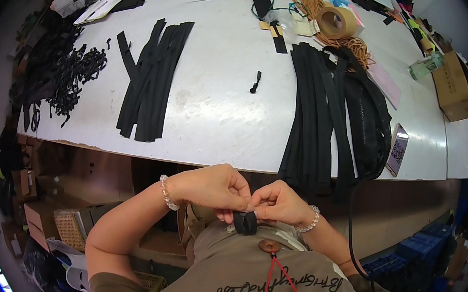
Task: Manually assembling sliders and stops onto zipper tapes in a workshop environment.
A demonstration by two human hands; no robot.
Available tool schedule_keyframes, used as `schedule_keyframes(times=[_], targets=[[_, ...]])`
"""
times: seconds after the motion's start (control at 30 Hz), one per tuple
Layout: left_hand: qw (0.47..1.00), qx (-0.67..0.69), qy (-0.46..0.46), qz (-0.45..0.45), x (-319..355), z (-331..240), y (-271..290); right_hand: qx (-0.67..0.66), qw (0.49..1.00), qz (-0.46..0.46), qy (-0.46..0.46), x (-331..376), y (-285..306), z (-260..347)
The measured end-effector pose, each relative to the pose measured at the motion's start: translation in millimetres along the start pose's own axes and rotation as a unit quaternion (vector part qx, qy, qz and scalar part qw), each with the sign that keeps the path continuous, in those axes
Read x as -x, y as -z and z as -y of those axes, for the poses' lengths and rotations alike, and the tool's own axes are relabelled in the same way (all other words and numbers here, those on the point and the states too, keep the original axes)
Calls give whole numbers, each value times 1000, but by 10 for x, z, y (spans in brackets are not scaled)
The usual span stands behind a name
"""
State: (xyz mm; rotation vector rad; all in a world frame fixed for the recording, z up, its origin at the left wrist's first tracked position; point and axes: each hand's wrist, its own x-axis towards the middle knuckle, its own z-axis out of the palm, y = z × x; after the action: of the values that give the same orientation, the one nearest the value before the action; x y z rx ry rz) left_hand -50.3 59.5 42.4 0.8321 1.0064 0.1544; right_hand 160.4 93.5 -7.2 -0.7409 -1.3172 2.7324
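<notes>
Just in front of my body, off the table's near edge, both hands meet over a black fabric strip (246,225). My left hand (214,187) pinches it from the left, fingers bent downward. From the right, my right hand (282,203) pinches it too, its fingertips touching the left ones. The strip hangs in a short loop below the fingers; its upper end is hidden. On the table ahead lies a small black pull tab (255,82). Long black strips (308,114) lie bunched to the right, and more flat black strips (154,83) lie crossed to the left.
A pile of small black corded pulls (78,74) covers the table's far left. At the right are a black bag (369,116), a phone (398,150), a tape roll (337,21), orange cord (310,4) and a cardboard box (452,86). A black cable (351,230) hangs beside my right arm.
</notes>
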Motion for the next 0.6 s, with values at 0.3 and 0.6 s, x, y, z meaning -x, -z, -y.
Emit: schedule_keyframes(times=[0.3,0.6], targets=[[975,117,-175,-65,48,32,-89,97,974,-40,199,26,-152,130],[960,167,-218,-60,146,48,-184,293,877,-116,364,46,-282,167]])
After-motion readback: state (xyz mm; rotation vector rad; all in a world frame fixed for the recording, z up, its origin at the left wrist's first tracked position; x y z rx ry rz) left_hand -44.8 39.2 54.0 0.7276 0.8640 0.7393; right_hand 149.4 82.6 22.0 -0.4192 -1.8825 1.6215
